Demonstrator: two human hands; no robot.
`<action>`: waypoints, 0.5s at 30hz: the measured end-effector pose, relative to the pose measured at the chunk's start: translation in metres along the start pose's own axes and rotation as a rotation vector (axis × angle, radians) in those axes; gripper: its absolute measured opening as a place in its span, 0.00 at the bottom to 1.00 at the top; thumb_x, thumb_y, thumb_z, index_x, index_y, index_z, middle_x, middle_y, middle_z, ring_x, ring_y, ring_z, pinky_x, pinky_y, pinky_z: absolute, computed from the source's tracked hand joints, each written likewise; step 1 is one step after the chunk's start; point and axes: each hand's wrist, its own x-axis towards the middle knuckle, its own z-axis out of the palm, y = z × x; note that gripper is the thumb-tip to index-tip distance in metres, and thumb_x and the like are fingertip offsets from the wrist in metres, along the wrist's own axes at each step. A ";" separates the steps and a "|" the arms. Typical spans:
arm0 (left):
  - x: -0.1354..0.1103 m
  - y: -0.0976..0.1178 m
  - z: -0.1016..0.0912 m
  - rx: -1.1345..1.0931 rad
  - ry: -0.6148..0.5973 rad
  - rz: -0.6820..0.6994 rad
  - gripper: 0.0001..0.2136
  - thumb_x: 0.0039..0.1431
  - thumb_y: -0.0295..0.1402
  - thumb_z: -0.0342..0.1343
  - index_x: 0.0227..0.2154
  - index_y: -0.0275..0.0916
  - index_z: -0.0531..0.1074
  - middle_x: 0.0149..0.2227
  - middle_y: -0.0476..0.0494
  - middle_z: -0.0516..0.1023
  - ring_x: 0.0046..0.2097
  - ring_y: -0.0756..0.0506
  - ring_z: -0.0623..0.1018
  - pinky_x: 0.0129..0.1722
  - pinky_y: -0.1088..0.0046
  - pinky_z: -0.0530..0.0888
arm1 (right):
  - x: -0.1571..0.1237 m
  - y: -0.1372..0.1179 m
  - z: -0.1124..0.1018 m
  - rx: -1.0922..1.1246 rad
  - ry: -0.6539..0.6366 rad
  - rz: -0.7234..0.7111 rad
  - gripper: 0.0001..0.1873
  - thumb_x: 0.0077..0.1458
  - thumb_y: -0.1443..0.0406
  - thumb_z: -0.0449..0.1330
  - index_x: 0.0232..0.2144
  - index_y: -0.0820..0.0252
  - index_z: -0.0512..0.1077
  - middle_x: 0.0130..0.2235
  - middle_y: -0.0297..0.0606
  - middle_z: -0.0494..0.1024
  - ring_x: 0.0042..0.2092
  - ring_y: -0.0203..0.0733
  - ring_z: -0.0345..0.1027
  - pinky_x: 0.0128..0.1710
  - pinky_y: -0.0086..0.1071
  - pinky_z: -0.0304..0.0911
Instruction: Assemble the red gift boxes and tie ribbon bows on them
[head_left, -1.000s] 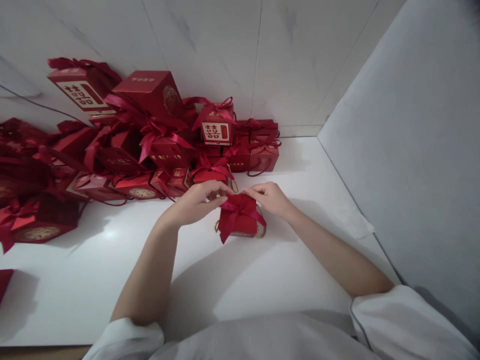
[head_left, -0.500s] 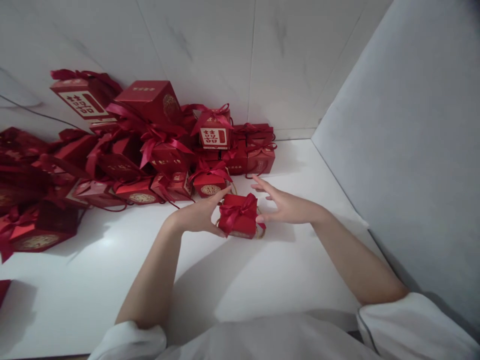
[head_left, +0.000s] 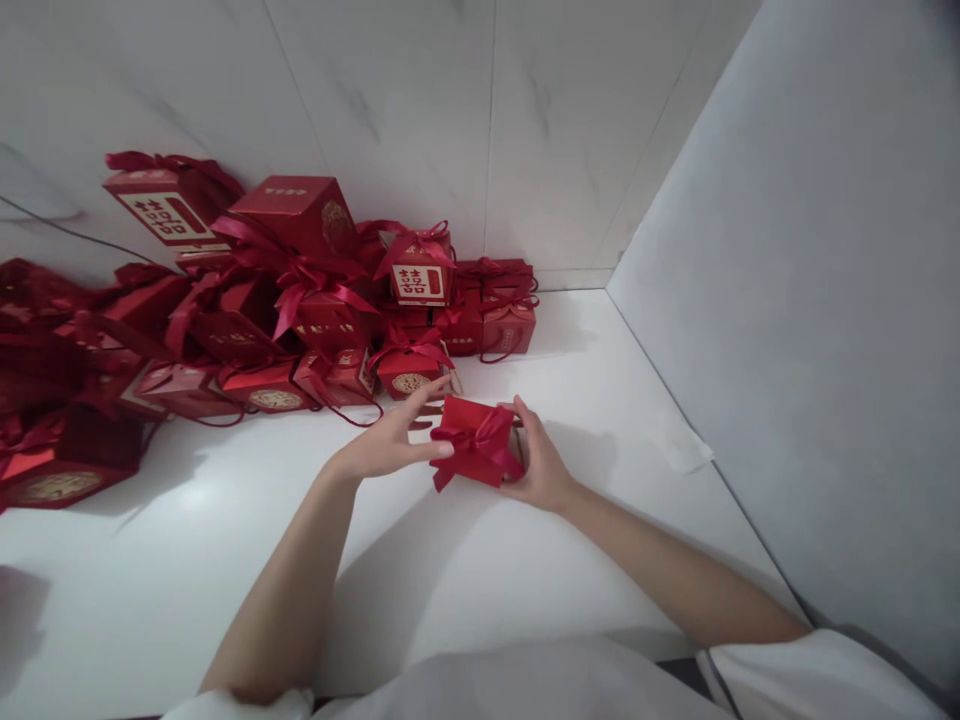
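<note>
A small red gift box (head_left: 474,414) with a red ribbon bow on top is between my two hands, over the white table. My right hand (head_left: 541,465) is wrapped round its right side, thumb at the front and fingers at the back. On the other side, my left hand (head_left: 397,435) has its fingers apart; its thumb lies over the box's left edge by the ribbon, and the other fingers reach along the far left side. Another red box with a gold round emblem (head_left: 411,384) stands just beyond my left fingertips.
Many red gift boxes (head_left: 300,215) with ribbons and cords are stacked along the marbled wall (head_left: 420,110), from the left to the middle. A pale panel (head_left: 810,300) bounds the white table (head_left: 420,610) on the right. A thin dark cable (head_left: 90,236) runs at upper left.
My right hand has closed in on the box from the right and now grips it. The box has turned slightly. My left thumb has come up onto its edge, and the view has shifted a little.
</note>
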 end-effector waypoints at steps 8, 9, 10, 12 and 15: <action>-0.024 -0.001 0.036 0.036 0.581 0.004 0.13 0.63 0.44 0.54 0.30 0.39 0.69 0.31 0.48 0.72 0.35 0.48 0.71 0.37 0.70 0.66 | 0.003 0.004 -0.003 -0.364 0.232 -0.421 0.55 0.51 0.61 0.68 0.70 0.50 0.38 0.61 0.51 0.62 0.62 0.61 0.58 0.55 0.58 0.63; -0.024 -0.002 0.039 0.034 0.570 0.008 0.13 0.62 0.43 0.55 0.30 0.39 0.69 0.31 0.48 0.72 0.35 0.48 0.71 0.37 0.70 0.66 | 0.003 0.004 -0.004 -0.370 0.234 -0.420 0.55 0.51 0.61 0.68 0.70 0.50 0.39 0.61 0.52 0.62 0.62 0.61 0.58 0.55 0.58 0.63; -0.024 -0.004 0.042 0.036 0.549 0.011 0.12 0.62 0.43 0.56 0.29 0.39 0.70 0.31 0.48 0.72 0.35 0.48 0.71 0.37 0.70 0.65 | 0.004 0.004 -0.005 -0.373 0.234 -0.414 0.55 0.51 0.61 0.68 0.70 0.51 0.39 0.61 0.52 0.62 0.62 0.61 0.58 0.55 0.58 0.63; -0.023 -0.008 0.045 0.025 0.512 0.019 0.11 0.60 0.40 0.58 0.28 0.39 0.70 0.31 0.48 0.72 0.35 0.48 0.71 0.36 0.70 0.65 | 0.005 0.005 -0.007 -0.373 0.229 -0.396 0.55 0.51 0.60 0.68 0.70 0.49 0.38 0.61 0.51 0.61 0.62 0.61 0.58 0.55 0.58 0.63; -0.021 -0.015 0.046 -0.078 0.485 0.040 0.10 0.61 0.38 0.58 0.27 0.39 0.69 0.31 0.48 0.71 0.34 0.49 0.70 0.34 0.72 0.65 | 0.005 0.006 -0.008 -0.359 0.211 -0.356 0.56 0.51 0.60 0.68 0.70 0.47 0.37 0.61 0.50 0.61 0.63 0.60 0.58 0.55 0.58 0.64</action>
